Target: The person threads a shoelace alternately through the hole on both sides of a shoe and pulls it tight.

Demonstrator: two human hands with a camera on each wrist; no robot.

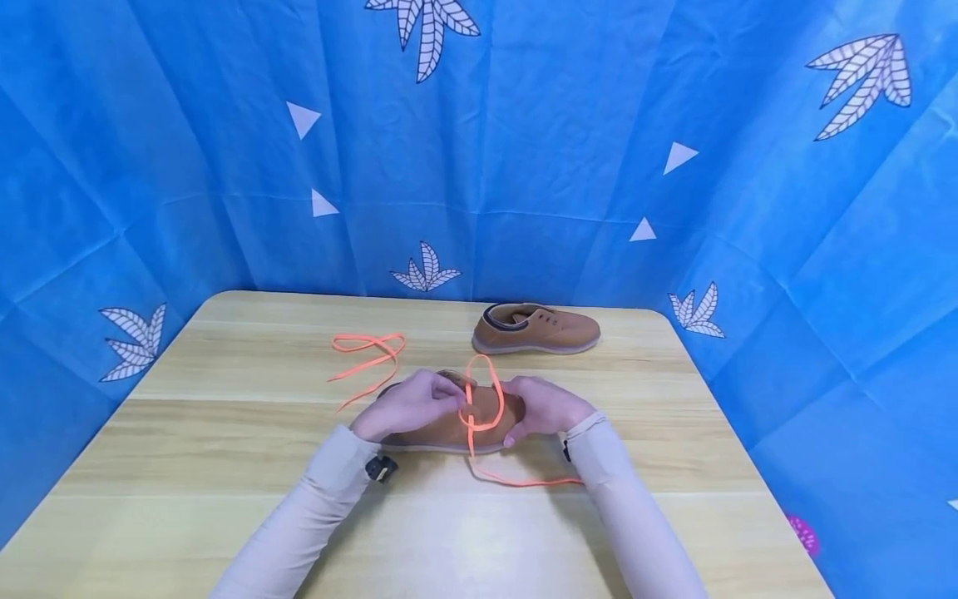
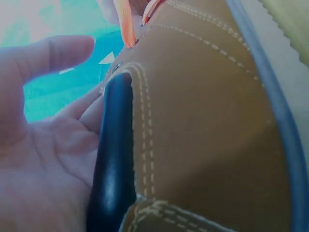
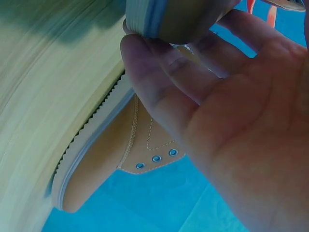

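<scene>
A brown shoe (image 1: 434,434) with a pale sole lies sideways before me, toe to the right. An orange shoelace (image 1: 500,408) loops over its eyelets, and one end trails right across the table. My left hand (image 1: 421,403) is at the shoe's opening, fingertips by the lace. In the left wrist view its thumb (image 2: 58,58) is straight and apart from the shoe, while its fingers run partly hidden behind the dark collar (image 2: 113,145). My right hand (image 1: 550,406) grips the toe, its fingers (image 3: 164,87) curled round the front end.
Behind stands a second brown shoe (image 1: 550,333), its eyelets bare of lace. Another orange shoelace (image 1: 367,363) lies loosely crossed at the back left of the wooden table (image 1: 224,466). A blue patterned curtain (image 1: 524,166) hangs around the far edge and sides.
</scene>
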